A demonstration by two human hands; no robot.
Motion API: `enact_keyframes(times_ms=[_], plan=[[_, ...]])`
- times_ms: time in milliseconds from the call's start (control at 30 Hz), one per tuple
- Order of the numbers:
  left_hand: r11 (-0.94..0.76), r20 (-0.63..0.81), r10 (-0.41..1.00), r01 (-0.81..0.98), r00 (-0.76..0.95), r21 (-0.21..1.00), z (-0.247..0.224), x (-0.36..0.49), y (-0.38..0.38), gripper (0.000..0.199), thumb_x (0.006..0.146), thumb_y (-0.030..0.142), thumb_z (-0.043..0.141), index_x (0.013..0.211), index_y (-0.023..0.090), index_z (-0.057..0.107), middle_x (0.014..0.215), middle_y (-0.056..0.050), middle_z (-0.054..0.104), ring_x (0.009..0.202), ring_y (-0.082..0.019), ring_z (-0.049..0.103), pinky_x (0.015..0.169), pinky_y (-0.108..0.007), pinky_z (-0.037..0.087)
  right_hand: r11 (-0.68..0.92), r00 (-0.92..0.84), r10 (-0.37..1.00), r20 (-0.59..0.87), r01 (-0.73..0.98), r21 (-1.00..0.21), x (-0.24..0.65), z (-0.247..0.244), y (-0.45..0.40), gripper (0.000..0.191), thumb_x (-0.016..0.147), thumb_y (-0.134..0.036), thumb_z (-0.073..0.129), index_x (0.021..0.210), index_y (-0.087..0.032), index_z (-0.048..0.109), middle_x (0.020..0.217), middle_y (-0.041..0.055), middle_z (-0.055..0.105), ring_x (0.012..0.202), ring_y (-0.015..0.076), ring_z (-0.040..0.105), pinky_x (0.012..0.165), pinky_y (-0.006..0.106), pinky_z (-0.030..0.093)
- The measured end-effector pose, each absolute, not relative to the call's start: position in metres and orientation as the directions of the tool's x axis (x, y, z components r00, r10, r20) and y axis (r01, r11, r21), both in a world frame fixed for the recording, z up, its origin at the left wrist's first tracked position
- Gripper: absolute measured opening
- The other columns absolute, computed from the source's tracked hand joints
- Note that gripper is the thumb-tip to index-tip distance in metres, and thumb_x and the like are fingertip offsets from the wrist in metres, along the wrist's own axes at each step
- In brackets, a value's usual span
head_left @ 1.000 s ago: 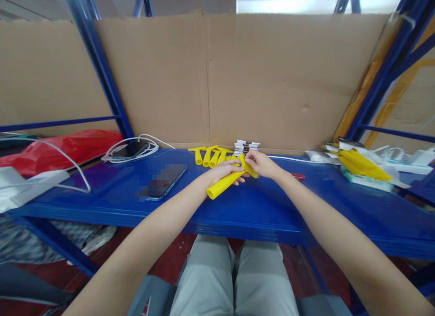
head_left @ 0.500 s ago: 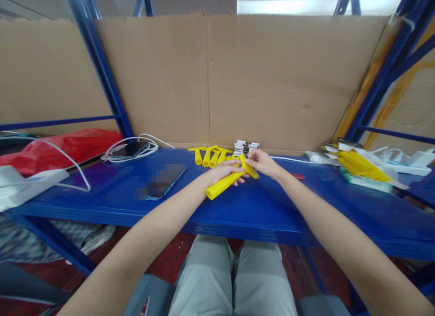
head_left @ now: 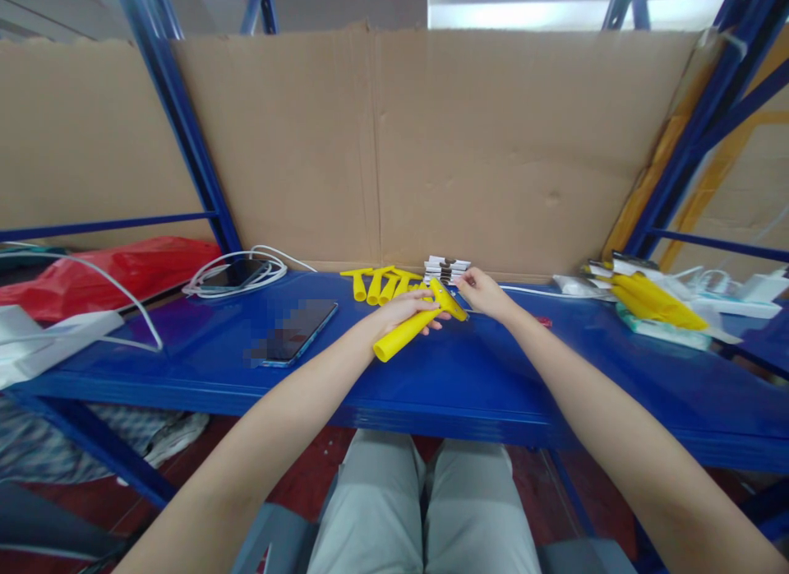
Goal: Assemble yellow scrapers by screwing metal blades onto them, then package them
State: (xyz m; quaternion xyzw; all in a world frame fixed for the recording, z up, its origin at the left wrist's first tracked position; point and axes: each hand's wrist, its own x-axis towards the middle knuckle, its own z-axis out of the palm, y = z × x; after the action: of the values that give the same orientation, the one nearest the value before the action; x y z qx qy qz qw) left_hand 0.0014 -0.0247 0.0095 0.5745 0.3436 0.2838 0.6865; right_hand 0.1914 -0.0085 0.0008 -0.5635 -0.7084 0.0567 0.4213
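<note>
Nearest, my pale grey-green trousers (head_left: 376,508), soft cloth, creased, below the lip of a blue table (head_left: 493,393), smooth and glossy. Above the tabletop, one yellow T-shaped piece (head_left: 402,335), apparently plastic: round hollow shaft, open end towards me, narrower crosshead slanting away. My left hand (head_left: 400,309) grasps it around the upper shaft, below the crosshead. My right hand (head_left: 486,293), beside the crosshead, has thumb and forefinger drawn together; whether anything small sits between them I cannot tell. Risks, in my judgement: the slick shaft could twist if the crosshead were pressed off-centre; anything tiny, if pinched there, could drop and skid over the gloss; a careless knuckle could disturb the pieces behind. To the left, one flat dark phone (head_left: 308,331), glassy. Beyond my hands, a close row of similar yellow pieces (head_left: 374,288); beside it, stacked white items with dark middles (head_left: 445,270). Farthest, matt brown cardboard (head_left: 493,146), creased vertically.
</note>
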Motion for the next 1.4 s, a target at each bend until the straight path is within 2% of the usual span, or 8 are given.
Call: enact_keyframes(times_ms=[167,400,533,667,833,1033,1200,1400], plan=[[0.169,-0.138,0.812,-0.003,0.567,0.986,0.012,0.002,-0.028,0.049,0.085,0.008,0.050,0.132,0.015,0.037,0.088,-0.010,0.070,0.051,-0.011,0.062,0.042,-0.017,0.044,0.272,-0.059,0.883,0.467,0.873,-0.404,0.209,0.011,-0.014,0.006,0.078,-0.022,0.054,0.074,-0.018,0.053,0.075,0.0050,0.064,0.066,0.0141,0.055,0.061,0.024,0.041],[0.140,-0.094,0.835,-0.045,0.543,0.989,0.010,0.001,-0.028,0.047,0.087,0.009,0.047,0.132,0.013,0.037,0.087,-0.012,0.069,0.053,-0.011,0.062,0.042,-0.016,0.045,0.267,-0.223,0.939,0.262,0.952,-0.147,0.246,0.003,-0.036,0.016,0.079,-0.033,0.056,0.076,-0.017,0.061,0.081,0.0077,0.067,0.075,0.0192,0.060,0.069,0.028,0.044],[0.143,-0.092,0.837,-0.054,0.539,0.988,0.010,0.000,-0.024,0.050,0.084,0.009,0.052,0.132,0.015,0.039,0.085,-0.011,0.070,0.052,-0.011,0.062,0.043,-0.017,0.046,0.263,-0.218,0.949,0.226,0.945,-0.193,0.262,-0.010,-0.044,0.015,0.078,-0.033,0.058,0.081,-0.018,0.061,0.087,0.0077,0.066,0.080,0.0196,0.061,0.071,0.028,0.046],[0.121,-0.072,0.845,-0.058,0.529,0.991,0.010,0.000,-0.022,0.047,0.085,0.009,0.050,0.131,0.014,0.040,0.087,-0.011,0.070,0.054,-0.012,0.063,0.045,-0.018,0.047,0.122,-0.070,0.980,0.188,0.950,-0.287,0.266,-0.014,-0.044,0.014,0.079,-0.030,0.057,0.086,-0.017,0.057,0.083,0.0071,0.066,0.072,0.0172,0.061,0.063,0.026,0.045],[0.106,-0.077,0.865,-0.031,0.496,0.994,0.009,0.000,-0.022,0.044,0.086,0.009,0.050,0.129,0.013,0.041,0.086,-0.012,0.069,0.054,-0.012,0.063,0.043,-0.017,0.046,0.097,-0.068,0.991,0.119,0.961,-0.257,0.263,-0.010,-0.047,0.018,0.077,-0.035,0.060,0.069,-0.019,0.053,0.074,0.0061,0.064,0.068,0.0178,0.059,0.058,0.026,0.043],[0.108,-0.053,0.868,-0.084,0.493,0.991,0.008,-0.002,-0.020,0.042,0.085,0.009,0.050,0.127,0.013,0.043,0.083,-0.011,0.068,0.053,-0.012,0.062,0.043,-0.018,0.046,0.044,-0.021,0.996,0.081,0.955,-0.292,0.270,-0.008,-0.053,0.016,0.073,-0.033,0.063,0.074,-0.019,0.054,0.077,0.0059,0.065,0.070,0.0182,0.060,0.059,0.026,0.044],[0.108,-0.057,0.871,-0.078,0.487,0.991,0.010,-0.001,-0.021,0.040,0.086,0.009,0.049,0.125,0.011,0.044,0.081,-0.010,0.068,0.052,-0.011,0.061,0.041,-0.017,0.044,0.052,-0.039,0.997,0.064,0.975,-0.215,0.272,-0.005,-0.057,0.012,0.076,-0.029,0.059,0.072,-0.020,0.053,0.076,0.0056,0.066,0.069,0.0182,0.060,0.059,0.026,0.043],[0.109,-0.073,0.883,-0.050,0.464,0.993,0.009,0.000,-0.022,0.045,0.086,0.008,0.048,0.130,0.013,0.038,0.078,-0.008,0.067,0.051,-0.010,0.061,0.040,-0.016,0.043,0.033,-0.011,0.988,0.152,0.990,-0.139,0.279,0.001,-0.061,0.010,0.079,-0.028,0.054,0.072,-0.021,0.052,0.077,0.0062,0.066,0.068,0.0177,0.060,0.060,0.026,0.043]])
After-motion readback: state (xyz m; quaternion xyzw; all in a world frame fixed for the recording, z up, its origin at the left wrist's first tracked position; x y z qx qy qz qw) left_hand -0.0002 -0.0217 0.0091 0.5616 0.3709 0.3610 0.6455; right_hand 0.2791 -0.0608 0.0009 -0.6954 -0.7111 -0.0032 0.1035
